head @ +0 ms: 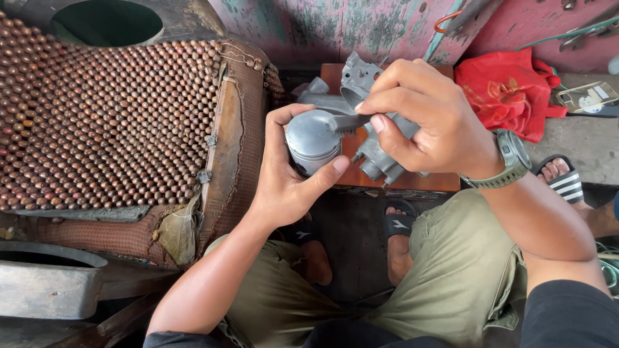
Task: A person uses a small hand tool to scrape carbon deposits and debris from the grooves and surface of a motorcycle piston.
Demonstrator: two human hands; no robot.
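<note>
My left hand [290, 177] wraps around a round grey metal piston [313, 138], thumb across its lower side. My right hand [429, 119], with a grey watch [509, 161] on the wrist, grips a grey cast-metal engine part [380, 158] with tubes and lugs, held right beside the piston. Both pieces are held up above a small reddish wooden stool [412, 180]. My knees in olive trousers and my sandalled feet are below.
A worn seat covered in brown wooden beads [109, 122] stands at the left. A red cloth bag [509, 90] lies at the upper right by a pink wall. Another person's sandalled foot [564, 177] shows at the right edge.
</note>
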